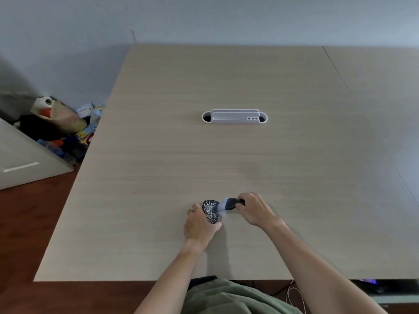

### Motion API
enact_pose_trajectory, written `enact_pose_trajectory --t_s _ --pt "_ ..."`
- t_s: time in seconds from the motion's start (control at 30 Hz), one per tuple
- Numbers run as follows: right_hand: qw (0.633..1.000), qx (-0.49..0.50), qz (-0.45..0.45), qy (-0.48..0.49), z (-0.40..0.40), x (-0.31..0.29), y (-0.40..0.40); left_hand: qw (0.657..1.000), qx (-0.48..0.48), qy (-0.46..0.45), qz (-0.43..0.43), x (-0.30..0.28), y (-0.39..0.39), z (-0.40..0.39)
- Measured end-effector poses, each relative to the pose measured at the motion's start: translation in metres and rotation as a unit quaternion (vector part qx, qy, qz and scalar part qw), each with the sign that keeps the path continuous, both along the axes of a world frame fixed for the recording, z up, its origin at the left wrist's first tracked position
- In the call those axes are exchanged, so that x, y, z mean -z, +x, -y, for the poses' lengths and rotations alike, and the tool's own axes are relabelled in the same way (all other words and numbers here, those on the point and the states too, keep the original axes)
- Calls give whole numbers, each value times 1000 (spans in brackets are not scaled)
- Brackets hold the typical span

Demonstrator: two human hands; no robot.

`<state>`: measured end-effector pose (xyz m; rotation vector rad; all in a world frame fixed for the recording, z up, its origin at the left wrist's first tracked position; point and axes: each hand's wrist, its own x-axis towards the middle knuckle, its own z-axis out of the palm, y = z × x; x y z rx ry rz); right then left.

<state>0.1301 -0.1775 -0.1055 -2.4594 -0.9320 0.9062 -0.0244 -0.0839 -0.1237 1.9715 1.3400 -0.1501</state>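
Observation:
A small dark object speckled with white [210, 211] stands on the wooden table [226, 155] near its front edge. My left hand [199, 225] grips it from the left and below. A small brush [229, 205] with a black handle and pale bristles touches the object's right side. My right hand [254, 209] holds the brush by its handle, fingers curled round it. The handle's far end is hidden inside that hand.
A white oblong desk organiser [234, 117] with slots and small holes sits mid-table. Left of the table, on the floor, lies a pile of toys and boxes [61, 123] beside a white cabinet [22, 159]. Cables [292, 293] hang under the front edge.

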Motion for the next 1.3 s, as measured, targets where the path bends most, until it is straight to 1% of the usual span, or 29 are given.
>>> enact_pose_trajectory --t_s 0.1,0.17,0.27,0.37,0.43,0.53,0.6,0.73,0.8,0.9,1.0,1.07,1.2,1.3 --pt "998 -8 -48 30 -12 -6 -7 1000 -5 -7 3 0 0 0" --pt "997 -44 -55 8 -15 -5 -10 1000 -2 -9 4 -1 -1 -1" --pt "995 -85 -18 -48 -12 -6 -6 1000 5 -9 5 -1 -1 -3" --pt "992 -85 29 -90 -13 -13 3 1000 10 -9 11 0 -2 -4" --pt "995 -64 21 -72 -18 -14 7 1000 13 -10 12 1 -3 -4" --pt "998 -45 -26 -19 -28 -12 4 1000 14 -12 8 0 -2 -4" --pt "997 -60 -36 -27 -31 -12 -2 1000 20 -9 12 0 -1 -6" --pt "991 -92 16 -93 -29 -20 -4 999 24 -12 27 -2 -2 -10" --pt "989 -91 45 -103 -30 -25 0 999 23 -12 24 -3 -2 -11" --pt "994 -64 41 -74 -35 -29 4 999 27 -9 21 -2 -2 -11" --pt "1000 -7 -25 4 -38 -22 5 999 33 -5 16 -2 -1 -11" --pt "999 0 -42 29 -39 -20 1 999 35 -3 12 -2 0 -10" --pt "998 -3 -59 11 -37 -16 1 999 44 3 4 -2 1 -11" --pt "999 -5 -48 -18 -32 -15 8 999 47 3 -2 -2 3 -12"
